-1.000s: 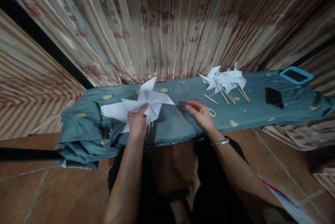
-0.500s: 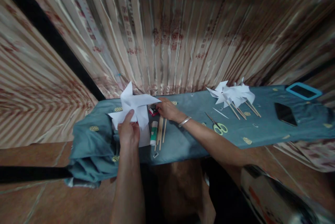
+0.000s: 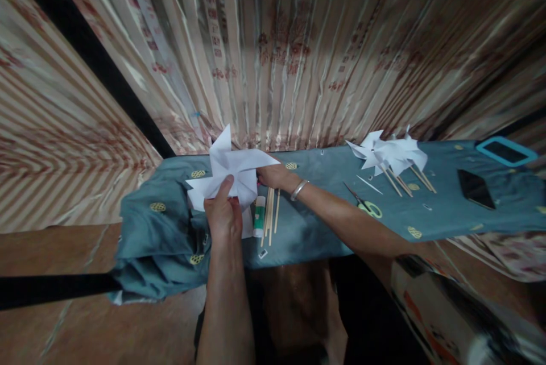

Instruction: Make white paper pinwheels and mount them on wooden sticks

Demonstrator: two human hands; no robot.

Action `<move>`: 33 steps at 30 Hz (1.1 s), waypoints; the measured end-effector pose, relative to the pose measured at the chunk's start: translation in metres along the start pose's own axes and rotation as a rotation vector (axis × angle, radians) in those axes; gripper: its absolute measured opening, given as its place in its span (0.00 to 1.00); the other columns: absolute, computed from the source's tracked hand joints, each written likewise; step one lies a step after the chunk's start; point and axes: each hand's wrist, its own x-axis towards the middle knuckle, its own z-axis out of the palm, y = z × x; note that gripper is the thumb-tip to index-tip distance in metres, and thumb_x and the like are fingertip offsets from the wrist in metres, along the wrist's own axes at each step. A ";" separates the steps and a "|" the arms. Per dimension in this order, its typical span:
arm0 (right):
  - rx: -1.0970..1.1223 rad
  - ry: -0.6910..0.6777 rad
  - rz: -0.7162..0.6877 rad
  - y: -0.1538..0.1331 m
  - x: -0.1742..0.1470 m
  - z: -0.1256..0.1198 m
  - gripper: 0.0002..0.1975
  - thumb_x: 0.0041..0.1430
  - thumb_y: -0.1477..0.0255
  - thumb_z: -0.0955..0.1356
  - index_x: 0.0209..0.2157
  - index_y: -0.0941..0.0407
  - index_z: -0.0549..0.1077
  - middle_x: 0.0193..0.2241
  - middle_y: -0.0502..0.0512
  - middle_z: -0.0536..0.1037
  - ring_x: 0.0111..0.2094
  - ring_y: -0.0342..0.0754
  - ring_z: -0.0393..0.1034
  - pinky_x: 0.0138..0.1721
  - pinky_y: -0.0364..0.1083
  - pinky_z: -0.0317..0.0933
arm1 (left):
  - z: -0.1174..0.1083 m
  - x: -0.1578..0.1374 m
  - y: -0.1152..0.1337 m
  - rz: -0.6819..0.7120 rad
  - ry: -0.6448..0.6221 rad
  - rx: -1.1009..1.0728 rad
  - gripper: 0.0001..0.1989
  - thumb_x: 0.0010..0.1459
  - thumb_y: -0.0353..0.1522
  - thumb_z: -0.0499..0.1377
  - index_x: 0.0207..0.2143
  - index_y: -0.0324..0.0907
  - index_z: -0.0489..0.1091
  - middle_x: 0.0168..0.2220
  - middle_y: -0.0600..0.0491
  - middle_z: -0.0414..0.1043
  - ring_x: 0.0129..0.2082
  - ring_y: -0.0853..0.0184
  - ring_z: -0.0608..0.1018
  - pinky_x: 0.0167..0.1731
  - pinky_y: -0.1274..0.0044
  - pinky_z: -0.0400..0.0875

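One white paper pinwheel (image 3: 241, 174) sits nearest, pinched in the left grip (image 3: 222, 214): thumb pressed on its front near the middle, the other fingers mostly behind the paper. It lies directly in that closed pinch, seemingly raised off the cloth-covered counter (image 3: 315, 225), blades spread around the thumb; no stick shows fixed to it. Just right of it, a green-and-white glue stick (image 3: 259, 217) lies beside a few wooden sticks (image 3: 268, 217).

A little farther out comes the change: the right grip (image 3: 273, 176), over the middle of the counter a second ago, has crossed leftward past the far ends of those sticks. It now sits beside the pinwheel, one blade hiding its fingertips, so I cannot tell how far open it is or whether it has hold of anything. My reading is that the left grip is keeping the paper in shape while the right attends to something small.

Well apart to the right lie scissors (image 3: 369, 207) and a dark phone (image 3: 476, 189); farther back are several pinwheels on sticks (image 3: 394, 154) and a blue-framed tablet (image 3: 507, 150), with a striped curtain (image 3: 277, 69) behind everything.
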 end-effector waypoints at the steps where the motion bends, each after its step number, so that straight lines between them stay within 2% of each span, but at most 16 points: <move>1: -0.006 0.004 0.003 0.000 0.000 0.001 0.13 0.54 0.80 0.67 0.42 0.60 0.77 0.49 0.66 0.76 0.53 0.57 0.66 0.51 0.48 0.60 | 0.000 0.000 -0.001 0.009 -0.008 0.010 0.10 0.39 0.24 0.65 0.27 0.41 0.71 0.30 0.54 0.78 0.41 0.62 0.80 0.44 0.70 0.76; 7: -0.001 0.051 0.020 0.000 -0.008 0.001 0.13 0.59 0.79 0.64 0.45 0.60 0.75 0.49 0.65 0.75 0.51 0.54 0.67 0.51 0.47 0.60 | 0.001 0.002 -0.002 0.038 -0.012 -0.018 0.11 0.39 0.24 0.65 0.29 0.40 0.72 0.31 0.54 0.78 0.41 0.62 0.80 0.45 0.69 0.76; 11: 0.058 0.109 0.032 0.001 -0.018 0.003 0.11 0.62 0.76 0.63 0.36 0.61 0.77 0.46 0.65 0.76 0.52 0.53 0.66 0.52 0.47 0.59 | 0.002 -0.001 0.001 0.012 0.019 -0.041 0.12 0.38 0.22 0.65 0.28 0.40 0.72 0.30 0.54 0.78 0.39 0.63 0.81 0.43 0.70 0.76; 13: 0.205 0.199 0.086 0.004 -0.023 0.006 0.10 0.61 0.75 0.64 0.32 0.59 0.78 0.46 0.63 0.77 0.51 0.52 0.68 0.51 0.47 0.60 | 0.003 -0.003 0.001 0.007 0.015 -0.044 0.12 0.37 0.22 0.65 0.29 0.40 0.72 0.30 0.54 0.79 0.39 0.63 0.81 0.44 0.70 0.76; 15: 0.461 0.338 0.179 0.008 -0.030 0.011 0.08 0.59 0.73 0.66 0.30 0.58 0.78 0.44 0.59 0.78 0.47 0.50 0.70 0.49 0.47 0.62 | 0.004 -0.004 -0.001 0.009 0.004 -0.037 0.13 0.38 0.22 0.66 0.29 0.40 0.72 0.31 0.54 0.79 0.40 0.63 0.80 0.45 0.70 0.76; 17: 0.739 0.466 0.284 0.014 -0.043 0.016 0.08 0.56 0.70 0.67 0.29 0.57 0.78 0.38 0.54 0.80 0.40 0.48 0.73 0.44 0.46 0.64 | 0.005 -0.004 -0.004 0.016 -0.005 -0.014 0.13 0.37 0.23 0.66 0.29 0.40 0.73 0.32 0.53 0.79 0.40 0.63 0.80 0.45 0.69 0.76; 20: 1.067 0.551 0.419 0.023 -0.074 0.021 0.12 0.50 0.62 0.70 0.27 0.56 0.78 0.23 0.49 0.78 0.26 0.45 0.70 0.32 0.45 0.65 | 0.006 -0.005 -0.012 0.038 -0.043 0.023 0.13 0.36 0.25 0.68 0.29 0.39 0.73 0.31 0.53 0.79 0.40 0.62 0.80 0.45 0.69 0.75; 23: 1.265 0.532 0.503 0.031 -0.111 0.022 0.15 0.44 0.58 0.74 0.26 0.56 0.78 0.20 0.50 0.78 0.22 0.43 0.67 0.26 0.43 0.63 | 0.009 -0.010 -0.025 0.023 -0.115 0.053 0.15 0.35 0.27 0.69 0.30 0.38 0.73 0.30 0.53 0.79 0.39 0.62 0.80 0.45 0.69 0.75; 26: 1.347 0.522 0.570 0.038 -0.137 0.018 0.17 0.39 0.57 0.76 0.25 0.56 0.78 0.19 0.50 0.77 0.20 0.42 0.67 0.24 0.43 0.63 | 0.013 -0.019 -0.041 -0.016 -0.166 0.083 0.17 0.34 0.28 0.70 0.32 0.38 0.74 0.30 0.54 0.79 0.36 0.63 0.80 0.42 0.69 0.74; 33: 1.539 0.485 0.707 0.054 -0.168 0.007 0.16 0.30 0.62 0.79 0.24 0.56 0.80 0.20 0.51 0.80 0.20 0.40 0.70 0.24 0.40 0.64 | 0.021 -0.036 -0.074 -0.049 -0.238 0.203 0.19 0.34 0.29 0.70 0.33 0.37 0.75 0.30 0.52 0.79 0.33 0.65 0.80 0.39 0.72 0.74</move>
